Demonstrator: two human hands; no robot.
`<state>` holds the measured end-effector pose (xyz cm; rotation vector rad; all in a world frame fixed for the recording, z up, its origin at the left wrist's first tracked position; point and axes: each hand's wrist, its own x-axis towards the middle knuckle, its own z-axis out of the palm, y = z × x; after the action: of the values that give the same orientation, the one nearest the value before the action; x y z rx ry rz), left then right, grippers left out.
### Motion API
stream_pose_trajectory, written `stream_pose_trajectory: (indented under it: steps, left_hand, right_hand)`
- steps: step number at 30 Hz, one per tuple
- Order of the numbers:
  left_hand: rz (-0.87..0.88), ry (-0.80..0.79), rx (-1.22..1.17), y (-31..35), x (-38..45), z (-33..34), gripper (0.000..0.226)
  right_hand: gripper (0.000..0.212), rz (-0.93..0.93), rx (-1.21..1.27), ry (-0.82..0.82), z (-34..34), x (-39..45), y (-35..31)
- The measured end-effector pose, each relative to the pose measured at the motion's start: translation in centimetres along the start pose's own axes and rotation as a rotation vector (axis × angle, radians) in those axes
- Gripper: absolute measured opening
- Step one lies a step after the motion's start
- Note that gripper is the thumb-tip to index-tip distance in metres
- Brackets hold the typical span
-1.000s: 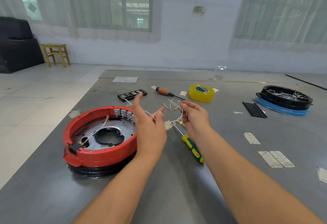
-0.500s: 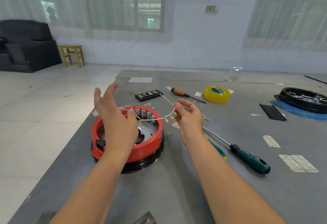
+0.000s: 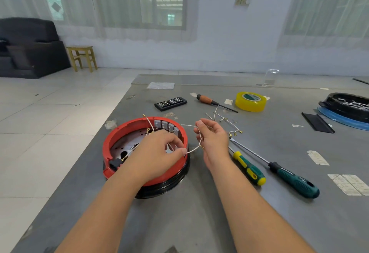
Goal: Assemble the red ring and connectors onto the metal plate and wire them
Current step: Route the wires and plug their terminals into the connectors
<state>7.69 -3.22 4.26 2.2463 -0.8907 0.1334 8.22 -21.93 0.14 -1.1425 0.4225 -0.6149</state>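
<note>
The red ring [image 3: 111, 139] sits on the perforated metal plate [image 3: 127, 143], on top of a black base. Several grey connectors [image 3: 166, 126] line the ring's far inner wall. My left hand [image 3: 157, 153] hovers over the ring and pinches a thin white wire [image 3: 191, 150] near the ring's right rim. My right hand [image 3: 213, 139], just right of the ring, pinches the same white wire higher up; a brass terminal dangles below it. More loose wires [image 3: 229, 123] with brass terminals lie on the table beyond my right hand.
A yellow-green screwdriver [image 3: 249, 170] and a dark green screwdriver [image 3: 293, 180] lie right of my right hand. Farther back are a black bit case [image 3: 170, 103], a wooden-handled screwdriver [image 3: 211, 102], a yellow tape roll [image 3: 250, 101] and a black tray on a blue ring [image 3: 347, 109]. The table's left edge runs beside the ring.
My left hand came down from raised and spread to over the ring, now pinching the wire. The right hand keeps hold of the wire beside the ring.
</note>
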Motion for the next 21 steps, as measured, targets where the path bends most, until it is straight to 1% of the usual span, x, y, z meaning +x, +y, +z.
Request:
stream_pose_trajectory:
  steps: [3,6,8,10,11,13,14,15,17,18,19,21]
  left_hand:
    - [0.023,0.008,0.035,-0.1,0.0,0.0,0.010]
    - [0.030,-0.020,0.049,-0.2,0.0,0.0,0.017]
    - [0.027,-0.021,0.052,-0.2,0.0,0.0,0.016]
    - [0.015,0.047,0.029,-0.1,0.1,0.2,0.011]
    - [0.003,0.111,0.004,0.0,0.1,0.4,0.012]
    - [-0.024,0.293,-0.028,0.2,0.0,0.7,0.015]
    - [-0.034,0.395,-0.021,0.3,0.0,0.9,0.016]
    - [-0.046,0.485,-0.008,0.4,-0.1,1.1,0.017]
    - [-0.065,0.605,0.014,0.5,-0.2,1.4,0.017]
    - [-0.061,0.634,0.029,0.6,-0.3,1.6,0.017]
    - [-0.044,0.645,0.058,0.6,-0.3,1.8,0.016]
    - [0.015,0.626,0.151,0.5,-0.3,2.1,0.016]
  right_hand:
    - [0.007,0.015,0.057,-0.046,0.2,-0.5,-0.3]
    - [0.006,0.035,0.111,-0.076,0.3,-1.0,-0.9]
    - [0.007,0.055,0.174,-0.109,0.3,-1.2,-1.1]
    - [0.013,0.063,0.244,-0.159,0.2,-1.6,-1.4]
    - [0.017,0.060,0.288,-0.178,0.1,-1.7,-1.5]
    - [0.029,0.049,0.360,-0.187,0.2,-1.8,-1.6]
    - [0.034,0.027,0.339,-0.176,0.3,-1.8,-1.4]
    - [0.038,-0.016,0.249,-0.158,0.4,-1.9,-1.3]
    - [0.046,-0.152,-0.049,-0.122,0.7,-2.5,-1.0]
    - [0.049,-0.218,-0.146,-0.129,0.9,-2.9,-0.8]
    - [0.049,-0.256,-0.185,-0.164,1.1,-3.2,-0.7]
    - [0.043,-0.287,-0.176,-0.278,1.3,-3.7,-0.5]
